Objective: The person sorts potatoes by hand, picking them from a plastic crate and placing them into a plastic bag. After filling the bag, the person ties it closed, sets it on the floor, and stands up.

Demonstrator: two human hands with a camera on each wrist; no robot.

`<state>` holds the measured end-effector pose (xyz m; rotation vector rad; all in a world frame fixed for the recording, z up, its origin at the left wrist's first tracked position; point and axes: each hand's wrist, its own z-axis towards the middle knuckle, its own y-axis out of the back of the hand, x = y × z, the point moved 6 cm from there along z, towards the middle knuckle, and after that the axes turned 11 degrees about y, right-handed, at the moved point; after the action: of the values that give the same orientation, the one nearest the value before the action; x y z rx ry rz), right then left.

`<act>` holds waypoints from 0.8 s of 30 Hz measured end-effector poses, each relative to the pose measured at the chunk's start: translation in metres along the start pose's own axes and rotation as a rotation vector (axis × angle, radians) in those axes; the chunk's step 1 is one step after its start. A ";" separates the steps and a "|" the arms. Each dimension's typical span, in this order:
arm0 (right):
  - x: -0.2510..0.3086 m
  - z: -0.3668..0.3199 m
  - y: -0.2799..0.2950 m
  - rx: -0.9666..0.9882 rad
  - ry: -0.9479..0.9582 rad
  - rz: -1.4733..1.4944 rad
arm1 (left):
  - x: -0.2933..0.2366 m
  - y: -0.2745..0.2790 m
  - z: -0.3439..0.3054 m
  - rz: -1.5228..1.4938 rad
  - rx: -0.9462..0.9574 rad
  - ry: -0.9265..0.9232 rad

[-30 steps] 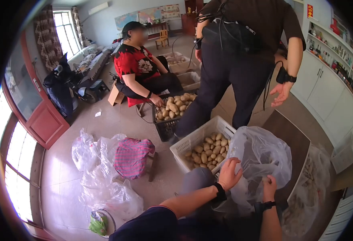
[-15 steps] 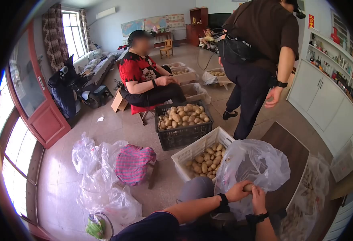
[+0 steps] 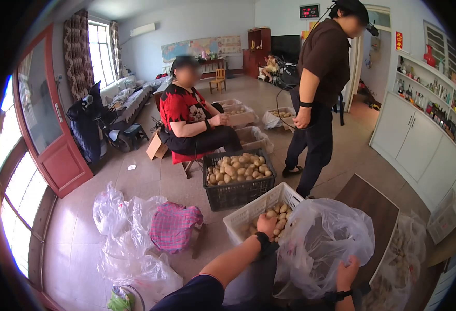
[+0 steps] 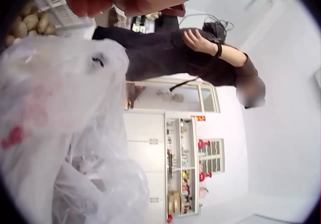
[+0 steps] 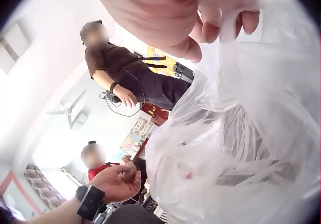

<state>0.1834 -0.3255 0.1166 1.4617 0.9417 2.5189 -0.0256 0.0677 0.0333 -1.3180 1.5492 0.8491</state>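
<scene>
My left hand (image 3: 267, 224) is over the white plastic crate (image 3: 233, 222), among the loose potatoes (image 3: 281, 212). From the right wrist view, its curled fingers hold a small brownish potato (image 5: 129, 172). Part of that hand shows blurred along the top of the left wrist view. My right hand (image 3: 347, 272) grips the rim of a large clear plastic bag (image 3: 324, 243), whose film passes between thumb and fingers (image 5: 205, 31). The bag stands puffed open beside the crate; folds hide most of its inside.
A black crate (image 3: 238, 196) heaped with potatoes stands beyond the white one. A seated person (image 3: 186, 114) and a standing person (image 3: 321, 88) are ahead. A cloth-covered stool (image 3: 176, 226) and crumpled plastic bags (image 3: 134, 249) lie left; a dark board (image 3: 368, 207) is at right.
My hands met at a potato half a second ago; now the left is over the white crate and the right is at the bag's rim. The standing person has stepped back and turned.
</scene>
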 end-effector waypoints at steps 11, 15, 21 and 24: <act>-0.100 0.010 0.024 -0.300 -0.294 -0.147 | 0.015 -0.045 -0.028 0.453 0.346 0.262; -0.092 0.004 -0.010 -0.041 -0.381 0.385 | 0.064 -0.094 -0.038 0.549 0.565 0.266; 0.006 -0.007 -0.059 0.149 -0.011 0.217 | 0.008 -0.111 -0.165 0.530 0.803 0.098; 0.079 -0.018 -0.075 0.386 0.120 0.215 | 0.014 -0.120 -0.179 0.260 0.857 0.130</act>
<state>0.1091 -0.2449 0.1292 1.5986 1.4299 2.7134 0.0564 -0.1240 0.0901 -0.5587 1.9023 0.1728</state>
